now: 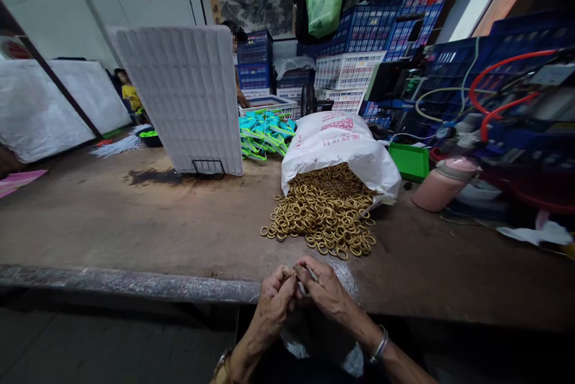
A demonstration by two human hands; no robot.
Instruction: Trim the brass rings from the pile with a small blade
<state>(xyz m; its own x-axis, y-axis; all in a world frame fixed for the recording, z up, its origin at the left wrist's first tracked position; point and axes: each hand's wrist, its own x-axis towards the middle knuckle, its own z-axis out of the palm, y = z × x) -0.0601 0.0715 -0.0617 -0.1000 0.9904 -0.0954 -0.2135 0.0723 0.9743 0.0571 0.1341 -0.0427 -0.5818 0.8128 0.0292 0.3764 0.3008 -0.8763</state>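
**Two hands pinch a small thing near a pile of gold rings**

Head view: The left hand (275,299) and the right hand (327,293) meet at the near edge of the table (135,222). They touch each other. The fingers of both hands are curled in and pinch a small thin metal piece (311,274) between them. The piece is tiny, so I cannot tell just what it is. Its long side slants from upper left down to lower right, and it sits more in the right hand than in the left.

The pile of gold rings (326,210) lies straight ahead of the fingers, farther in on the table. It is near the hands but does not touch them. The right hand is a bit nearer to it. There are too many rings to count. They spill out of one white sack (341,144) lying on its side.

There is one white tray (188,96) standing up on the left, one heap of teal parts (265,132) behind it, one green box (409,161) and one pink jug (440,185) lying on the right. One shiny band (381,345) is on the right wrist
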